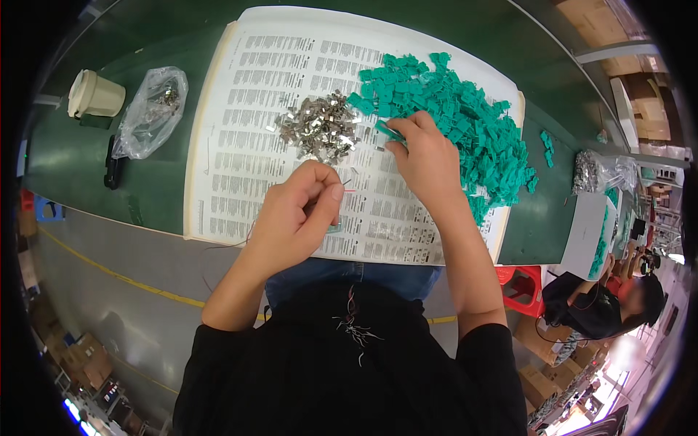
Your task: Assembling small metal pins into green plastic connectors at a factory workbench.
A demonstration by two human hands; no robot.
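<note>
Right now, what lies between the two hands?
In the head view: the printed white sheet, a couple of small metal bits on it, and a thin red wire end at the left hand.

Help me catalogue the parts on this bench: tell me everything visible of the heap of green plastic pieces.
The heap is many small, flat, blue-green pieces, plastic by their look, tumbled loosely over one another at varied angles. It covers much of the right part of the printed white sheet, its left end next to the silvery metal pile. Strays lie rightward on the green tabletop. The right hand hides part; contact is unclear.
</note>
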